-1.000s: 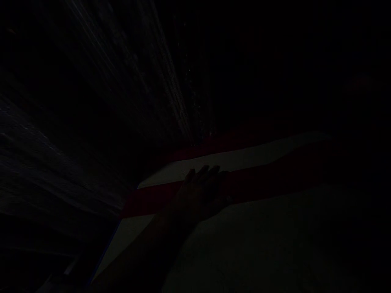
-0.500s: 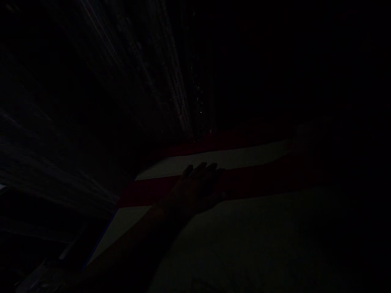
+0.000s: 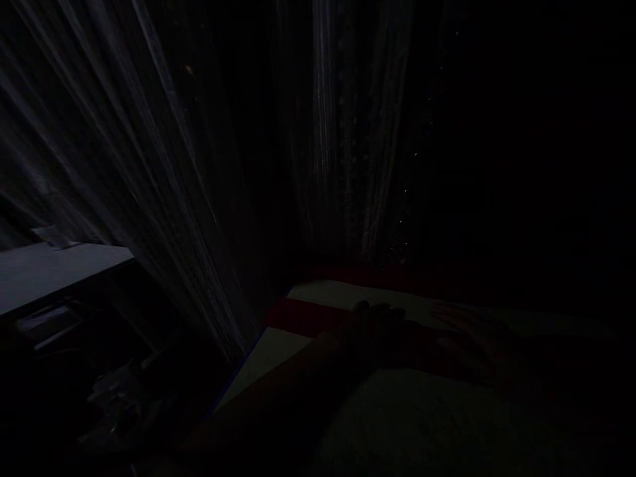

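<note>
The view is very dark. A pale cloth-like surface (image 3: 397,411) with a dark red band (image 3: 303,317) spreads across the lower middle, a thin blue edge along its left side. My left hand (image 3: 372,334) lies on the red band and the pale stripe behind it, palm down, fingers apart. To its right, my right hand (image 3: 467,334) rests on the same surface, faintly visible, with fingers stretched toward the left. Nothing shows in either hand.
Hanging curtains (image 3: 322,132) with folds stand behind and to the left. A pale tabletop (image 3: 59,268) is at the far left. Below it lies a crumpled, light-coloured object (image 3: 116,404) that I cannot make out. The right side is nearly black.
The view has swung left and up, bringing the tabletop and more curtain into sight. My right hand, barely visible before, now shows closer to my left hand on the surface.
</note>
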A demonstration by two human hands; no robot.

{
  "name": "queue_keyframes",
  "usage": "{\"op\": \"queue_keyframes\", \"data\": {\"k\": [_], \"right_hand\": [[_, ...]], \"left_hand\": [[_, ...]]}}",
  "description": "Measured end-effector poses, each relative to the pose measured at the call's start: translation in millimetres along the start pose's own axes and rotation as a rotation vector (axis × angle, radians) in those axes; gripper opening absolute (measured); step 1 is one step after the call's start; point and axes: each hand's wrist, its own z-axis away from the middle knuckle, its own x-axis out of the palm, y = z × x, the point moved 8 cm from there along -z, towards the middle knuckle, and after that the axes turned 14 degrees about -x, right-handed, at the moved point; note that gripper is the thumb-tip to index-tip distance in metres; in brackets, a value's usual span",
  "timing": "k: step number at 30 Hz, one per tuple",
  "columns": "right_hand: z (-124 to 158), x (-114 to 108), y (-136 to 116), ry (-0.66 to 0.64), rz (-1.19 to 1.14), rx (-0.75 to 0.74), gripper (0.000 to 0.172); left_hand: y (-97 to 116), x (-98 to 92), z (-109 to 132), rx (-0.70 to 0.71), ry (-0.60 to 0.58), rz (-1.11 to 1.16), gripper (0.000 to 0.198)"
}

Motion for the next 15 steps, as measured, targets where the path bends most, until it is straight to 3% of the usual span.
{"op": "queue_keyframes", "data": {"k": [3,6,8,15], "right_hand": [[-4.6,7.5,1.0,-0.038,-0.044,0.062,0.052],[-19.8,9.9,-16.1,-0.138,-0.036,-0.005,0.057],[-22.9,12.0,-18.1,-0.205,-0.018,0.023,0.061],[-13.3,14.6,-18.2,-0.322,0.071,0.03,0.063]], "left_hand": [[0.2,-17.6,-4.0,0.006,0.002,-0.056,0.073],[-0.5,-40.2,-10.4,-0.022,0.058,-0.055,0.067],[1.8,-45.5,-13.6,-0.036,0.094,-0.042,0.067],[4.4,-9.3,-5.7,-0.058,0.094,-0.042,0.072]]}}
